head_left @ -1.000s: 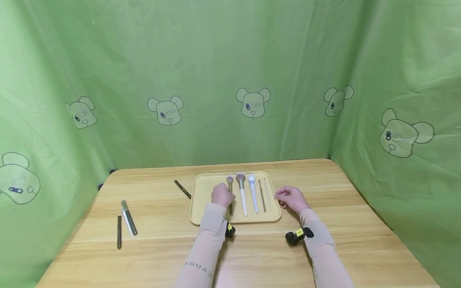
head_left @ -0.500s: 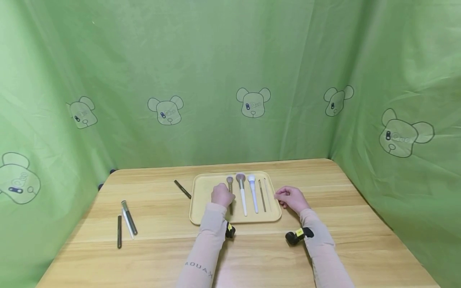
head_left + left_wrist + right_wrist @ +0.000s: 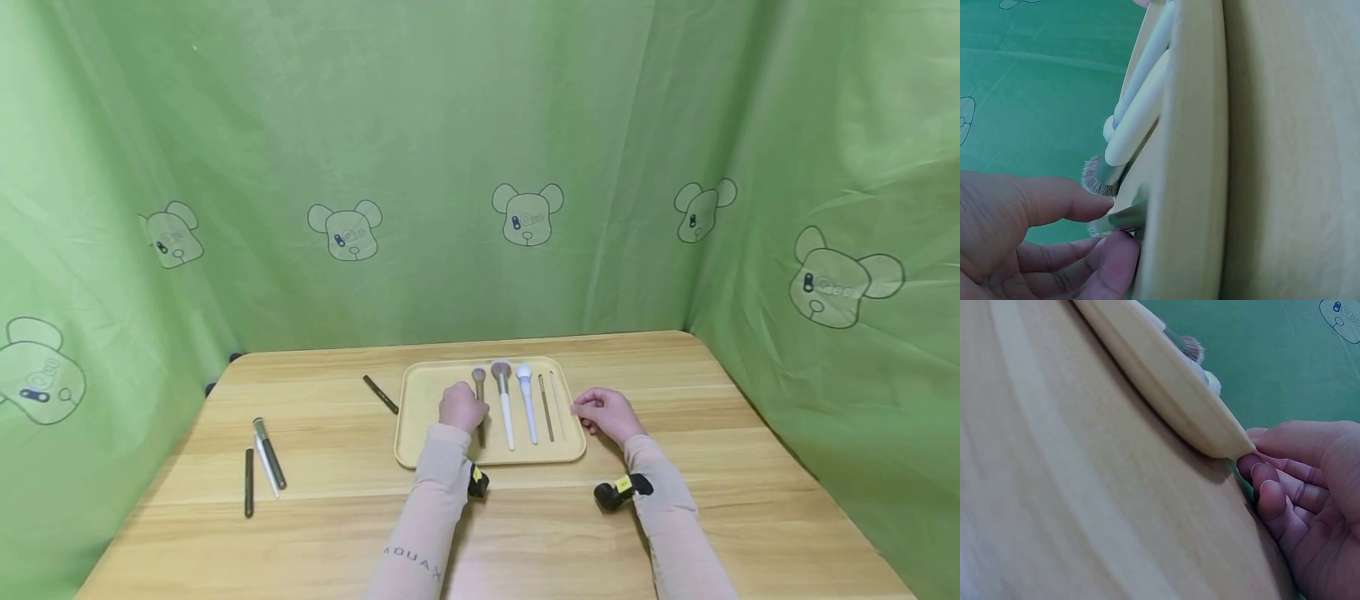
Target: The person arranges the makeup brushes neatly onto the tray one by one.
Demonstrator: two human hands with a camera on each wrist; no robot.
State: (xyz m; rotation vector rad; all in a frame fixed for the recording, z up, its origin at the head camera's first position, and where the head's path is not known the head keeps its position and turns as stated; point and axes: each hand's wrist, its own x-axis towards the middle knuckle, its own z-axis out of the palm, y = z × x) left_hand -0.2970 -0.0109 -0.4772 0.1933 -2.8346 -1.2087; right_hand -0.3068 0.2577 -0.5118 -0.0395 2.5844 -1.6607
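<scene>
My left hand (image 3: 461, 406) is over the left part of a shallow yellow tray (image 3: 426, 385). Its thumb and fingers pinch the handle of a brown makeup brush (image 3: 479, 385), which lies in the tray with its bristles pointing away from me. Seen from the left wrist, the handle (image 3: 1127, 217) sits between thumb and fingertips. On the other side, my right hand (image 3: 609, 414) holds the tray's right rim; the right wrist view has the thumb above the tray corner (image 3: 1235, 442) and the curled fingers below it.
Right of the held brush lie a large white-handled brush (image 3: 507, 412), a pale blue one (image 3: 529, 408) and two thin brushes, one brown (image 3: 547, 408). A dark stick (image 3: 380, 394) rests left of the tray. Several slim tools, including a black one (image 3: 249, 483), lie far left.
</scene>
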